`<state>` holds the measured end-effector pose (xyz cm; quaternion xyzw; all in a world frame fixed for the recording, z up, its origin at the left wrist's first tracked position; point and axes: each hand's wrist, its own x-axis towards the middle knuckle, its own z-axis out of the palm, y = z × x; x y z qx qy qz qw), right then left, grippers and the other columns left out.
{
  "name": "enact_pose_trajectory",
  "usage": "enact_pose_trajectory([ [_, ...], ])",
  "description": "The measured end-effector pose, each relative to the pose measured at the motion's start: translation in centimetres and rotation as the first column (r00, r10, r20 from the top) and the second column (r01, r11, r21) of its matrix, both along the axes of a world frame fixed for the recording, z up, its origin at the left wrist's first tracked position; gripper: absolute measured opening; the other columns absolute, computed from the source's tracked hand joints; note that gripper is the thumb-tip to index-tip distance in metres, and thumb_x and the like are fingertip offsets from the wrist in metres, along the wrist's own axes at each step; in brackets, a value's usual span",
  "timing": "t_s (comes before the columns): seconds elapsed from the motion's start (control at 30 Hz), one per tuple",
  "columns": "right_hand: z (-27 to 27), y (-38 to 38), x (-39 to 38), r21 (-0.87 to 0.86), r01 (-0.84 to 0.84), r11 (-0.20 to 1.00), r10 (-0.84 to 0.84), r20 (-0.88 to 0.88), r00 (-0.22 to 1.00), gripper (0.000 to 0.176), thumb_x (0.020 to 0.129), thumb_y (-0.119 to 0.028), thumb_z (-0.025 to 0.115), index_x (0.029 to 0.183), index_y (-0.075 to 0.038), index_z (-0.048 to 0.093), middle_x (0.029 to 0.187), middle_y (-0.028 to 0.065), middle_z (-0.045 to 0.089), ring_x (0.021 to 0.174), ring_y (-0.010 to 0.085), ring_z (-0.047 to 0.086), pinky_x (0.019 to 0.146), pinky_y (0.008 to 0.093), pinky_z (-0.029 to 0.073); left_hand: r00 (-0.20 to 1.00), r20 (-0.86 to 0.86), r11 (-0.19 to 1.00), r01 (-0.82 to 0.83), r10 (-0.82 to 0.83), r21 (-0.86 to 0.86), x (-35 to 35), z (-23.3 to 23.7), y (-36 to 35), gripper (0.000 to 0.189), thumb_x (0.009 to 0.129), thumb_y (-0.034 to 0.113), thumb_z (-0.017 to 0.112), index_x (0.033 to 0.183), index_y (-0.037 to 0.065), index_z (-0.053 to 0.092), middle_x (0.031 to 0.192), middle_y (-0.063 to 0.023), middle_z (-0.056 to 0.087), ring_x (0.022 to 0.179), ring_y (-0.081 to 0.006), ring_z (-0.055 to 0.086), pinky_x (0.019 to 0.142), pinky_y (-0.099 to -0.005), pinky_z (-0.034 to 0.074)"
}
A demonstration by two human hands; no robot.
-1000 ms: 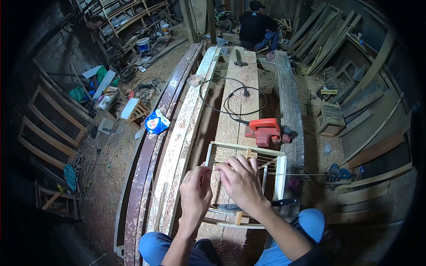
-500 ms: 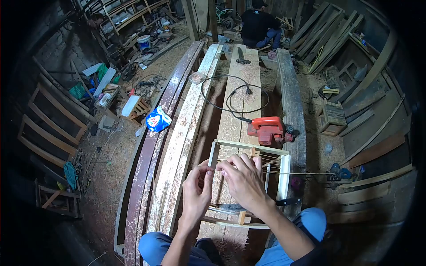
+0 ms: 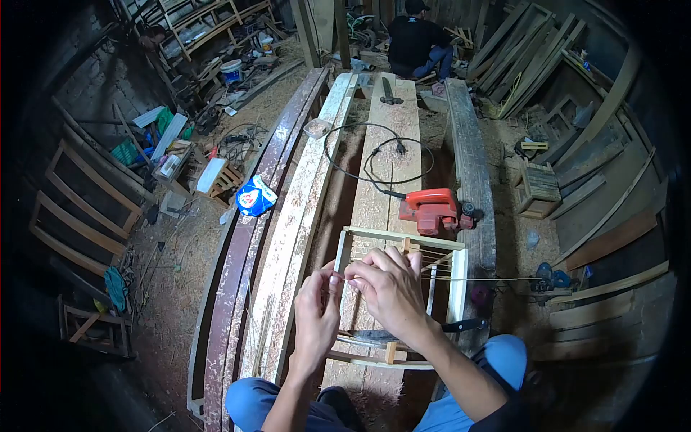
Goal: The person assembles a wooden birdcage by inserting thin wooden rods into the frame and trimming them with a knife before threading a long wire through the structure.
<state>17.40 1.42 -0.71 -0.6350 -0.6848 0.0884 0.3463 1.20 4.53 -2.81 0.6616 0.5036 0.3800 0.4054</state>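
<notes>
A thin, pale strip (image 3: 497,279) like a split bamboo stick runs sideways through my fingers and out far to the right. My left hand (image 3: 317,317) pinches its left end near the corner of a small wooden frame (image 3: 458,288). Just beside it, my right hand (image 3: 389,291) is closed on the same strip, fingertips almost touching the left ones. The frame, with thin rods across it, lies partly hidden under my hands. A knife with a black handle (image 3: 464,325) rests across its near side; my right forearm covers part of it.
Beyond the frame are a red electric planer (image 3: 432,210) and its looped black cable (image 3: 371,173). A blue-and-white packet (image 3: 255,196) lies on a dark plank to the left. A machete-like blade (image 3: 389,90) is farther off. A person (image 3: 417,43) sits at the back.
Both hands stay at the frame's corner; the right fingers have shifted slightly left along the strip, closer to the left fingertips. The whole view has tilted a little.
</notes>
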Motion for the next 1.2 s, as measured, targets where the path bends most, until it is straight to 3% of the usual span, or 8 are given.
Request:
enact_pose_trajectory([
  [0.03,0.1,0.0,-0.1,-0.007,0.003,1.000,-0.003,0.007,1.000,0.012,0.093,-0.018,0.079,0.104,-0.019,0.078,0.099,-0.0011,0.065,0.102,0.0214,0.059,0.092,0.0447,0.034,1.000,0.002,1.000,-0.001,0.001,0.001,0.0,0.2,-0.1,0.015,0.107,0.006,0.064,0.116,-0.005,0.067,0.113,-0.0248,0.075,0.096,-0.0346,0.075,0.083,-0.0396,0.058],
  [0.1,0.0,0.0,-0.1,-0.014,0.005,1.000,-0.005,0.016,1.000,0.011,0.093,-0.018,0.079,0.104,-0.019,0.078,0.099,-0.0014,0.065,0.102,0.0214,0.059,0.092,0.0445,0.034,0.998,-0.057,0.998,0.018,-0.015,0.053,0.0,0.7,-0.5,0.021,0.112,0.013,0.061,0.120,-0.005,0.065,0.111,-0.0210,0.076,0.098,-0.0160,0.068,0.086,-0.0338,0.056],
  [0.2,-0.3,0.2,-0.2,0.050,-0.002,0.999,0.002,-0.002,1.000,0.003,0.095,-0.015,0.076,0.097,-0.017,0.075,0.094,-0.0008,0.063,0.097,0.0203,0.060,0.086,0.0443,0.033,0.982,-0.190,1.000,-0.016,0.011,-0.021,0.4,2.2,-0.6,0.017,0.111,0.011,0.062,0.117,-0.005,0.065,0.102,-0.0176,0.076,0.083,-0.0139,0.065,0.074,-0.0327,0.054],
  [0.23,-0.2,0.2,-0.4,0.070,0.017,0.997,-0.017,-0.011,1.000,0.003,0.095,-0.016,0.076,0.096,-0.017,0.074,0.094,-0.0007,0.064,0.097,0.0203,0.060,0.086,0.0441,0.033,0.982,-0.190,1.000,-0.018,0.014,-0.020,0.3,1.7,-0.5,0.017,0.111,0.011,0.062,0.117,-0.005,0.065,0.102,-0.0176,0.076,0.083,-0.0139,0.065,0.074,-0.0327,0.054],
  [0.3,-0.2,0.2,-0.4,0.091,0.036,0.995,-0.034,-0.019,0.999,0.003,0.095,-0.016,0.076,0.096,-0.017,0.074,0.094,-0.0007,0.064,0.097,0.0203,0.060,0.086,0.0440,0.033,0.996,-0.092,0.992,0.012,0.000,0.129,0.3,0.4,-0.3,0.015,0.105,0.004,0.065,0.117,-0.006,0.063,0.096,-0.0243,0.069,0.082,-0.0319,0.070,0.074,-0.0445,0.055],
  [0.6,-0.1,0.2,-0.4,0.036,0.057,0.998,-0.056,-0.025,0.998,0.008,0.093,-0.022,0.079,0.100,-0.017,0.078,0.097,-0.0010,0.067,0.098,0.0216,0.060,0.091,0.0440,0.035,0.993,-0.116,0.990,0.032,-0.016,0.136,-0.1,0.2,-0.5,0.014,0.098,0.005,0.074,0.103,-0.005,0.067,0.102,-0.0237,0.074,0.074,-0.0268,0.070,0.067,-0.0407,0.055],
  [0.9,-0.3,0.2,-0.2,0.068,0.001,0.998,0.001,-0.037,0.999,0.009,0.095,-0.016,0.076,0.104,-0.017,0.077,0.094,0.0002,0.064,0.097,0.0212,0.060,0.088,0.0440,0.034,0.995,-0.094,0.993,-0.005,0.016,0.117,-0.1,0.5,-0.4,0.018,0.098,0.002,0.072,0.116,-0.003,0.069,0.094,-0.0188,0.075,0.065,-0.0187,0.065,0.061,-0.0337,0.052],
  [1.2,-0.1,0.2,-0.3,0.056,0.014,0.998,-0.013,-0.027,1.000,0.011,0.093,-0.016,0.078,0.104,-0.018,0.076,0.096,-0.0001,0.065,0.098,0.0209,0.061,0.088,0.0436,0.034,0.998,-0.056,0.982,-0.029,0.040,0.185,0.1,0.5,-0.5,0.015,0.096,0.004,0.074,0.109,-0.002,0.070,0.090,-0.0186,0.075,0.062,-0.0165,0.064,0.060,-0.0335,0.052],
])
